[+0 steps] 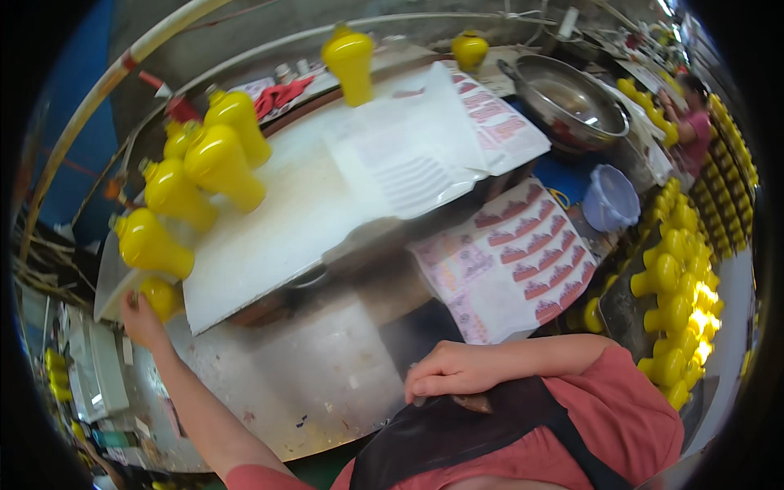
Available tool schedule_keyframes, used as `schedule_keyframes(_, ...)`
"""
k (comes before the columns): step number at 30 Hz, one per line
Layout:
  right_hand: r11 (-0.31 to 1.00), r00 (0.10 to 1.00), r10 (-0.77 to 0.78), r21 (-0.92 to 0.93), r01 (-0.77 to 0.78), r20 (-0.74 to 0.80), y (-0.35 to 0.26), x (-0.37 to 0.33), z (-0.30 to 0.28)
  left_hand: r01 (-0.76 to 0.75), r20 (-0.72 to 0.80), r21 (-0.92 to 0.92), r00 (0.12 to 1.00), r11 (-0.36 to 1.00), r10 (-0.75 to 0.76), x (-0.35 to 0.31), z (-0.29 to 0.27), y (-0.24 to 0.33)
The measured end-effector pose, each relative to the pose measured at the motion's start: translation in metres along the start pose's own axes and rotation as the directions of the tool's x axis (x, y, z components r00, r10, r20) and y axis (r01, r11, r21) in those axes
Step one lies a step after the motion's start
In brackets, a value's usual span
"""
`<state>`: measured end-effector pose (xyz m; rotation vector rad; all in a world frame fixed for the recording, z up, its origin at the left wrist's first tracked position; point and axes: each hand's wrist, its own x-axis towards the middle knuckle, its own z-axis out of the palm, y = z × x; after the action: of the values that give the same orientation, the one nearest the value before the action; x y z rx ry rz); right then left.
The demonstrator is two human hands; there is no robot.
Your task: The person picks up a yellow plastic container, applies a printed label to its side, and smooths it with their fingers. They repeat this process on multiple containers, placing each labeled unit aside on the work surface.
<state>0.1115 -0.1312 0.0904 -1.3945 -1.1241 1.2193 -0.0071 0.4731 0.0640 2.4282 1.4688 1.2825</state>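
Note:
At the left end of the bench my left hand is closed around the neck of a glossy yellow bottle, which stands beside the white board. Several more yellow vase-shaped bottles stand in a group just beyond that hand, on the board's left part. My right hand rests in front of my dark apron with its fingers curled in. What it holds, if anything, is hidden. Another yellow bottle stands at the board's far edge.
Printed decal sheets hang at the board's right, near a purple bucket and a metal pan. A red cloth lies behind the board. Many yellow bottles crowd the right, where another person works.

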Motion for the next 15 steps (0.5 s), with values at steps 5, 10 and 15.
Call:
schedule_keyframes(5,0.996,0.991,-0.086,-0.023,0.084,-0.102,-0.007,-0.016,0.006,0.159,-0.073,-0.069,0.984,0.985,-0.163,-0.039,-0.054,0.008)
schedule_keyframes(10,0.991,0.988,-0.135,-0.035,0.133,-0.073,-0.014,-0.030,0.009,0.073,-0.057,-0.005,0.996,0.997,-0.073,-0.070,-0.139,0.056)
schedule_keyframes(15,0.969,0.970,-0.200,-0.174,0.176,-0.138,-0.014,-0.037,0.008,0.072,0.126,-0.252,0.991,0.965,-0.041,-0.115,-0.233,0.130)
